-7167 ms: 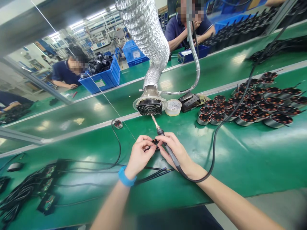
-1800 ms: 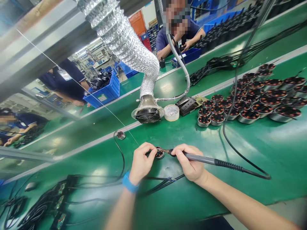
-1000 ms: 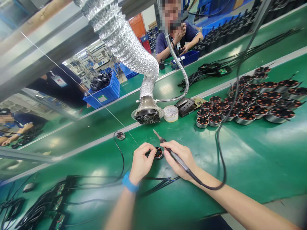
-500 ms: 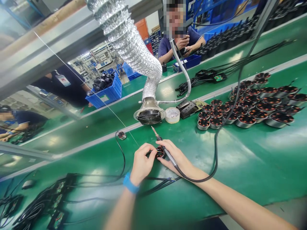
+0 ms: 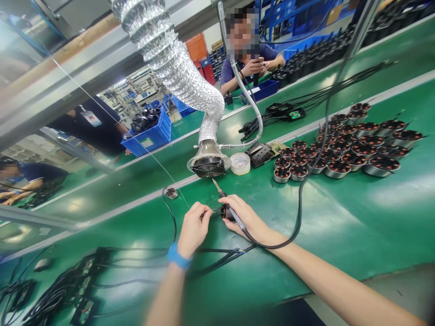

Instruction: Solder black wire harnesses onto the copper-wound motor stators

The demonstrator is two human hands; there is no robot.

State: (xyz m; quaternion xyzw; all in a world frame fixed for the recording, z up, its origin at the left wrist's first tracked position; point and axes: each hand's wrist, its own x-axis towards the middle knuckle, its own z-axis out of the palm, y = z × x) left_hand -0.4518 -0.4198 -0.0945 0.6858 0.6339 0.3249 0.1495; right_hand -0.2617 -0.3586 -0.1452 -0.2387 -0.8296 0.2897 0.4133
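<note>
Left fingers (image 5: 205, 211) pinched on wire (image 5: 214, 212), small motor (image 5: 224, 212) between curled right fingers (image 5: 228, 199), soldering iron (image 5: 237, 218) held across it.

1 bright blue band (image 5: 179, 256), broad and close-fitting, circles the wrist just behind the left hand (image 5: 193, 228). That hand, the right hand (image 5: 253, 218) and 2 forearms (image 5: 322, 274) are bare. Dark navy cloth (image 5: 288, 313) shows low between the forearms; from where I stand, I cannot tell which garment.

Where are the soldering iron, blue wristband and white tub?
Soldering iron (image 5: 237, 218): head view, on the grey handle.
Blue wristband (image 5: 179, 257): head view, on its middle.
White tub (image 5: 240, 171): head view, on its front wall.
</note>
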